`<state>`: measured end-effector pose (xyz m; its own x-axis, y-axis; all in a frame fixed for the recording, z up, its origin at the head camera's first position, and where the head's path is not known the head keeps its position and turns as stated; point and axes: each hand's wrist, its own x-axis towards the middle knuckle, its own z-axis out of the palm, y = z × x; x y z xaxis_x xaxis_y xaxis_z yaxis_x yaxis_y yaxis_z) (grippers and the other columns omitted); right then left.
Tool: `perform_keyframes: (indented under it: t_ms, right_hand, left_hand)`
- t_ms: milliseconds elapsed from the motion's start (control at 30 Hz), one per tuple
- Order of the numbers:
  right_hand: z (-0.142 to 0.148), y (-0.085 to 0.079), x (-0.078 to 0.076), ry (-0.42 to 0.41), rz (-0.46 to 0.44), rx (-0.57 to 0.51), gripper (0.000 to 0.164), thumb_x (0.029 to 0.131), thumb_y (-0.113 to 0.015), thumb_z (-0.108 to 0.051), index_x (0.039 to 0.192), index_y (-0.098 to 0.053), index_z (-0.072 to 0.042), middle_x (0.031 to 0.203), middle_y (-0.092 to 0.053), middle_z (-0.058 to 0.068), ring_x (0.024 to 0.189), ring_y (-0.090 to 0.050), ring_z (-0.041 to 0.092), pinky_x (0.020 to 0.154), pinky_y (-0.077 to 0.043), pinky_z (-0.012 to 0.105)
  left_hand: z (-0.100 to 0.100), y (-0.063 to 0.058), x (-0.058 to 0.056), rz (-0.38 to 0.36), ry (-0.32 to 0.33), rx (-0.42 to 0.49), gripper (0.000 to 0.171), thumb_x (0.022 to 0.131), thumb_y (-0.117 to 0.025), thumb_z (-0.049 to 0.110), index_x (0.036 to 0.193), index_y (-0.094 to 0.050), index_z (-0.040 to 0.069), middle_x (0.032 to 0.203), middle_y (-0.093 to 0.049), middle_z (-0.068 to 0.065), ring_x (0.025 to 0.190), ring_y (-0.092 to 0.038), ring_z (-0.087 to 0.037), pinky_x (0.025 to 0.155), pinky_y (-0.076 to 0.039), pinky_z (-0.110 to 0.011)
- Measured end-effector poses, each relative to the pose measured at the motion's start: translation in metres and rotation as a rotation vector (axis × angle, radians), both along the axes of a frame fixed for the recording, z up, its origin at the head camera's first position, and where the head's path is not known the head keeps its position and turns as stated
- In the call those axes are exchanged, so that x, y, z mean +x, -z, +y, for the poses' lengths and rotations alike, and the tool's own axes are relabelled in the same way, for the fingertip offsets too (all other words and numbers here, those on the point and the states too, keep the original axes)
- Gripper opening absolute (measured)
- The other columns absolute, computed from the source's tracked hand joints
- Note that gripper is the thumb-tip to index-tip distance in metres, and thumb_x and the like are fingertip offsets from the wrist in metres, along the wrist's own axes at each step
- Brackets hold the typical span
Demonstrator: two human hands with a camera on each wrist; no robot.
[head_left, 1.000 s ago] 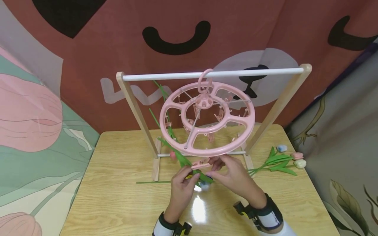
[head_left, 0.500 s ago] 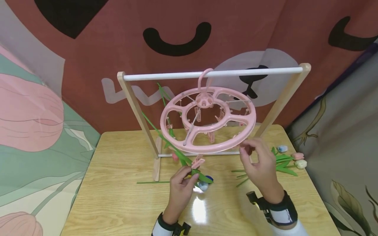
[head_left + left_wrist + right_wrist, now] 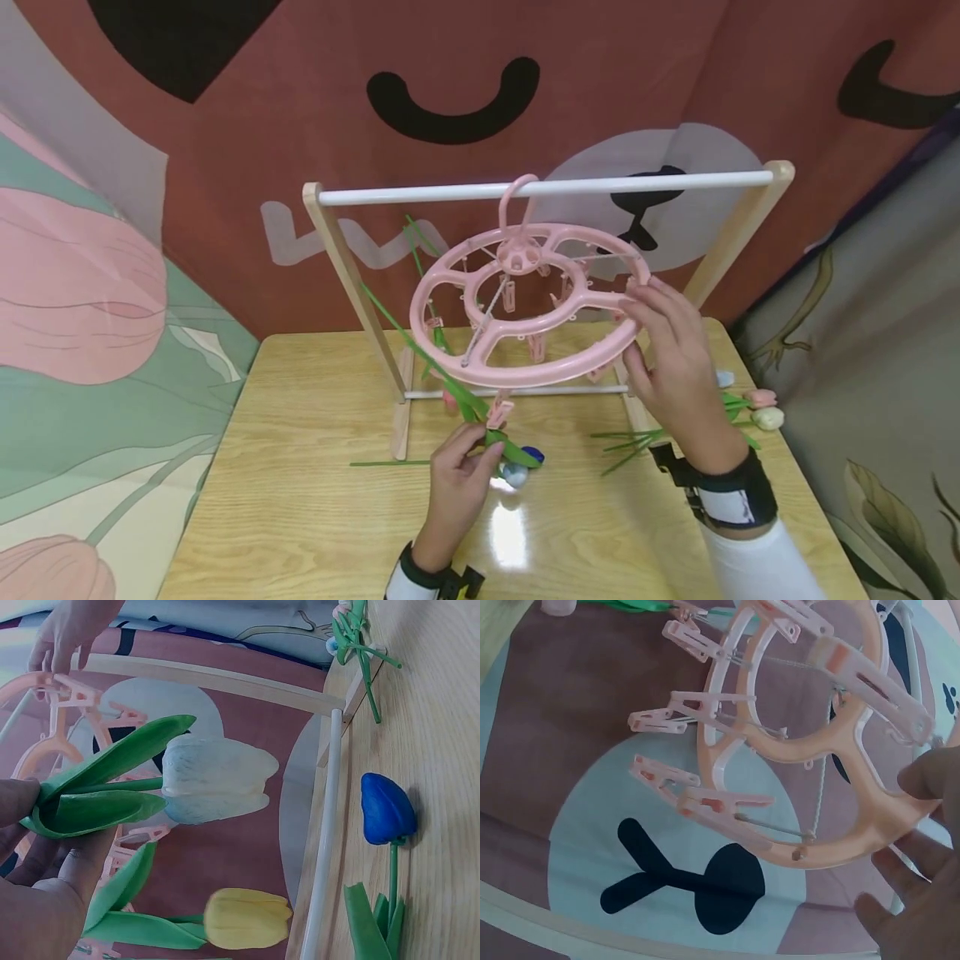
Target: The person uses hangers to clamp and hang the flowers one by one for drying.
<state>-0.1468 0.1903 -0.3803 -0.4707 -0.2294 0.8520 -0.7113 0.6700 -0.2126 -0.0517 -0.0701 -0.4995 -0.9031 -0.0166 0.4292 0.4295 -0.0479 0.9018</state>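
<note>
My left hand (image 3: 463, 471) pinches the stem and leaves of an artificial tulip (image 3: 217, 780) with a pale whitish-blue bloom. In the head view a pink clothespin (image 3: 499, 413) sits just above those fingers, below the front rim of the round pink clip hanger (image 3: 555, 367). My right hand (image 3: 678, 375) grips the hanger's right rim, with the thumb on one side and fingers on the other in the right wrist view. Several clothespins (image 3: 731, 806) dangle from its rings. A yellow tulip (image 3: 247, 919) appears beside the pale one in the left wrist view.
The hanger hooks over the white bar (image 3: 420, 194) of a wooden stand (image 3: 348, 283). A dark blue tulip (image 3: 388, 808) lies on the wooden table (image 3: 300, 500). More tulips (image 3: 763, 418) lie at the right, partly behind my right hand. A patterned curtain (image 3: 450, 100) closes off the back.
My right hand has left the clothespin near my left hand, moved right and up, and taken hold of the hanger's right rim. My left hand stays in place with the tulip.
</note>
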Motion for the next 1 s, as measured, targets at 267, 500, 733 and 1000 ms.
perform_keyframes:
  t_ms: [267,500,733,1000]
  right_hand:
    - [-0.002,-0.003,0.012,-0.043,0.051,0.034,0.030,0.110,-0.052,-0.022,0.111,-0.073,-0.001,0.116,-0.068,0.026,0.125,-0.056,0.051,0.117,-0.035,0.069]
    - [-0.007,-0.011,0.029,-0.052,0.089,0.091,0.032,0.110,-0.052,-0.027,0.112,-0.074,-0.005,0.110,-0.067,0.024,0.107,-0.065,0.041,0.103,-0.042,0.078]
    - [-0.022,-0.024,0.038,-0.143,0.206,0.051,0.027,0.108,-0.056,-0.024,0.107,-0.075,-0.005,0.099,-0.068,0.022,0.085,-0.063,0.037,0.079,-0.048,0.057]
    - [-0.036,-0.034,0.042,-0.219,0.264,0.036,0.024,0.106,-0.059,-0.017,0.102,-0.077,-0.002,0.094,-0.070,0.020,0.084,-0.066,0.038,0.076,-0.052,0.047]
  left_hand:
    - [-0.005,-0.002,0.002,0.030,-0.052,0.000,0.016,0.092,-0.067,-0.013,0.108,-0.068,-0.013,0.106,-0.068,-0.029,0.102,-0.070,-0.010,0.082,-0.065,-0.035]
    - [-0.010,-0.005,0.001,0.000,-0.064,0.022,0.017,0.093,-0.066,-0.013,0.109,-0.066,-0.014,0.113,-0.068,-0.027,0.104,-0.070,-0.012,0.081,-0.065,-0.035]
    - [-0.017,-0.004,-0.002,0.002,-0.078,0.046,0.020,0.093,-0.064,-0.014,0.113,-0.067,-0.011,0.117,-0.069,-0.021,0.099,-0.069,-0.012,0.074,-0.066,-0.033]
    - [-0.027,-0.006,-0.009,-0.041,-0.122,0.029,0.018,0.095,-0.065,-0.010,0.113,-0.068,-0.008,0.119,-0.069,-0.022,0.092,-0.071,-0.011,0.065,-0.065,-0.028]
